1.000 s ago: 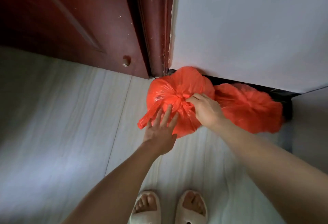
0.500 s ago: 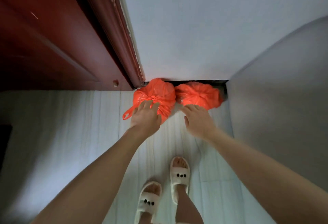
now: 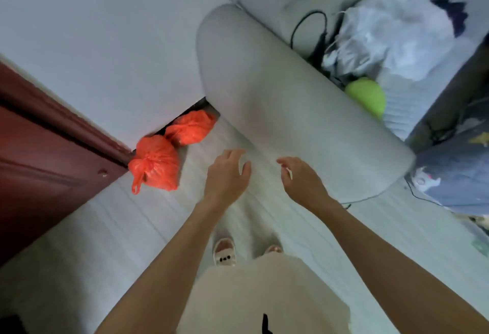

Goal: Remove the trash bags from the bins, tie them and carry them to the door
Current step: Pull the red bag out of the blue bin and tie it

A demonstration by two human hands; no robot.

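Note:
Two tied red trash bags lie on the pale floor against the white wall. The nearer bag (image 3: 154, 164) sits beside the dark red door (image 3: 39, 164), with its knot and a loose handle loop hanging toward me. Behind it, the second bag (image 3: 190, 128) is tucked into the corner by the sofa arm. My left hand (image 3: 227, 175) and my right hand (image 3: 301, 177) hover over the floor to the right of the bags, with loosely curled fingers, holding nothing and touching neither bag.
A grey sofa arm (image 3: 291, 100) runs diagonally across the middle, close to my right hand. On the sofa are a pile of pale clothes and bags (image 3: 391, 29), a black cable (image 3: 317, 32) and a green ball (image 3: 367, 95). My slippered feet (image 3: 225, 253) stand on the floor below.
Both hands let go of the nearer red bag and pulled back from it. The view has swung right, so the bags now lie at the left and the sofa has come into view.

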